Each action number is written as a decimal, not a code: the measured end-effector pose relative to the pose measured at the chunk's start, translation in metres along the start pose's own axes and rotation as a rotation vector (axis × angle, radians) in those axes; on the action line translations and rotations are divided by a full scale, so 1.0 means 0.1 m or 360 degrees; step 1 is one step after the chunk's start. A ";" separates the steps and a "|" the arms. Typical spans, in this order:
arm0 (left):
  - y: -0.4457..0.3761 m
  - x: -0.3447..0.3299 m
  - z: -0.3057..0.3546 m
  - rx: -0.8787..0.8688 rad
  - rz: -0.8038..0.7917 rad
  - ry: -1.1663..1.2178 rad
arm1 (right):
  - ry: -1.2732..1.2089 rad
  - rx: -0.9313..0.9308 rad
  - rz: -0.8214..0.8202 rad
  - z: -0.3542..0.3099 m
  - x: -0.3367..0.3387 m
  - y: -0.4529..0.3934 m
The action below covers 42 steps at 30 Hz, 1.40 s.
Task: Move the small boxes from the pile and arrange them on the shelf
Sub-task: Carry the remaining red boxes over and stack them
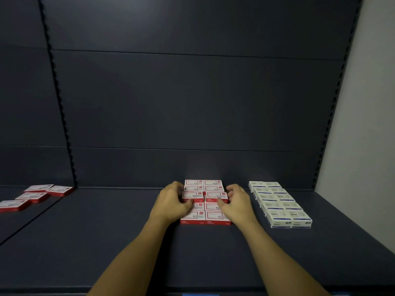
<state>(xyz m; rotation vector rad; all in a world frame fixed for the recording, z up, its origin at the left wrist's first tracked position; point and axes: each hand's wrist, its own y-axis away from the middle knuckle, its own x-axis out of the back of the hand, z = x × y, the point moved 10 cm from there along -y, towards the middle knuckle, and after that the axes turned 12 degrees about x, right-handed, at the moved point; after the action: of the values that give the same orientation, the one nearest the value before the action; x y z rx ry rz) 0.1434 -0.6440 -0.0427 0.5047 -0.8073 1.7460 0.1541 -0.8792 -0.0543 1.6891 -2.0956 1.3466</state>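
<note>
Clerk: Item — red-and-white boxes point(204, 201), two-column block mid-shelf point(106, 242), running 6 to 12 o'clock.
Checker: Hands?
Clerk: Left hand point(173, 199) is gripping at 9, right hand point(237, 199) at 3, fingers curled on upper boxes.

- The shelf point(119, 231) looked like dark painted metal, smooth and matt.
- The back panel point(192, 99) had the same matt dark finish, with a faint sheen near the top.
- The red-and-white boxes point(217, 216) looked like printed cardboard, slightly glossy.
- The white boxes point(277, 201) at right looked like smooth printed cardboard.
- The wall point(372, 103) at far right was pale and matt.
</note>
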 end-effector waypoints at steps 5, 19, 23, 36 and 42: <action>0.01 -0.05 0.00 0.0006 -0.0043 -0.0067 | 0.0011 0.0036 -0.0022 -0.06 0.01 0.01; 0.03 -0.04 0.03 -0.0014 -0.0024 -0.0144 | -0.0007 0.0067 -0.0034 -0.08 0.02 0.03; 0.09 0.00 0.12 -0.0071 0.0048 -0.0270 | 0.0021 0.0112 -0.0019 -0.12 0.03 0.05; 0.27 0.54 0.01 -0.0081 0.0085 -0.1005 | 0.0608 0.0680 -0.0209 -1.03 0.26 0.06; 0.45 1.09 -0.28 0.0077 0.0152 -0.1136 | 0.0704 0.0770 -0.0377 -1.36 -0.02 0.04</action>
<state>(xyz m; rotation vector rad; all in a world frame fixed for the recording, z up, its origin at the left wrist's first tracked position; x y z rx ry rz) 0.0679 -0.5591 0.0008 1.1728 -1.2972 1.6766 0.0960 -0.7838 0.0233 1.5264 -1.3584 2.0262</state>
